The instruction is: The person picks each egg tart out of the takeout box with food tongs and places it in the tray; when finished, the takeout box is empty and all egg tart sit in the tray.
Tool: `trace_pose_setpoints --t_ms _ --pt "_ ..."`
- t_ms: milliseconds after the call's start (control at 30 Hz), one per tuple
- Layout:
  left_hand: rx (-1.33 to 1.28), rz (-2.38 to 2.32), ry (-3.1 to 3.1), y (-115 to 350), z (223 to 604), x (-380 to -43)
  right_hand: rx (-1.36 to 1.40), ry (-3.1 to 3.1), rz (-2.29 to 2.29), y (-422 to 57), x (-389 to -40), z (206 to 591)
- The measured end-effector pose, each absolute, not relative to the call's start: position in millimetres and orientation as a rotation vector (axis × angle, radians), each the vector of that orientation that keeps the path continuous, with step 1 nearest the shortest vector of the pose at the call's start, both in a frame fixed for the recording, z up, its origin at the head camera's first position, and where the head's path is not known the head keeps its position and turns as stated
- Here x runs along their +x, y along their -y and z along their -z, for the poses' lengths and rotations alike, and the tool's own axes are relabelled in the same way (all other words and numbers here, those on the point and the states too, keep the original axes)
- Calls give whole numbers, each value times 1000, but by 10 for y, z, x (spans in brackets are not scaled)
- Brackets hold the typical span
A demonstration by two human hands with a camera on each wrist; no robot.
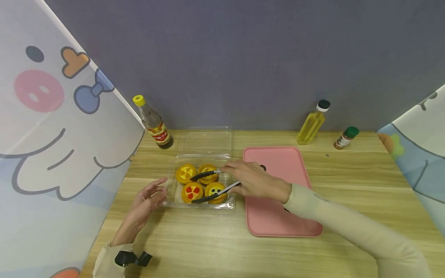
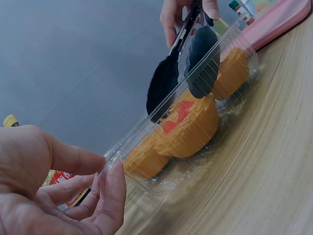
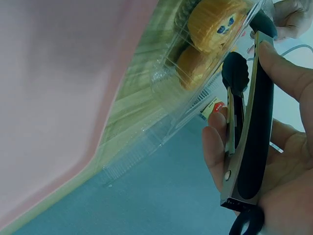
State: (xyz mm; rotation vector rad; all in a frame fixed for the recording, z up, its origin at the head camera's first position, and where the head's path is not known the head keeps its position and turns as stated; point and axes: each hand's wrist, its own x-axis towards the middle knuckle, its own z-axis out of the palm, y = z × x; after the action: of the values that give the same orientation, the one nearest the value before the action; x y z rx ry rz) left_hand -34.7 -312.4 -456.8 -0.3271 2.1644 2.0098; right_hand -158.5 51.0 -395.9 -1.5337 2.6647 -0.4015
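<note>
A clear plastic clamshell box [image 1: 231,205] holds several egg tarts, one topped with red pieces [image 1: 192,192] and one with dark blue berries [image 3: 226,25]. In the left wrist view, my left hand [image 1: 147,202] pinches the box's rim between thumb and fingers. My right hand [image 1: 257,179] grips metal tongs [image 3: 252,112] with black handles and black scalloped heads. Those heads [image 2: 203,61] are spread apart low over the tarts. From the head view, the red-topped tart lies between the two tips, and one arm crosses the berry tart.
Right of the box lies a pink tray [image 1: 278,227], partly under my right forearm. Its open lid [image 1: 206,141] leans toward the back wall. A yellow-capped sauce bottle [image 1: 153,123] stands back left; an oil bottle [image 1: 311,125] and a green-lidded spice jar [image 1: 345,138] stand back right.
</note>
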Motion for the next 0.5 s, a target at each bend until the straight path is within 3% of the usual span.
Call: trace_pose_setpoints --t_ms 500 --pt "-271 -2046 -2158 3135 4605 -351 -1596 -2581 328 -417 -1710 3927"
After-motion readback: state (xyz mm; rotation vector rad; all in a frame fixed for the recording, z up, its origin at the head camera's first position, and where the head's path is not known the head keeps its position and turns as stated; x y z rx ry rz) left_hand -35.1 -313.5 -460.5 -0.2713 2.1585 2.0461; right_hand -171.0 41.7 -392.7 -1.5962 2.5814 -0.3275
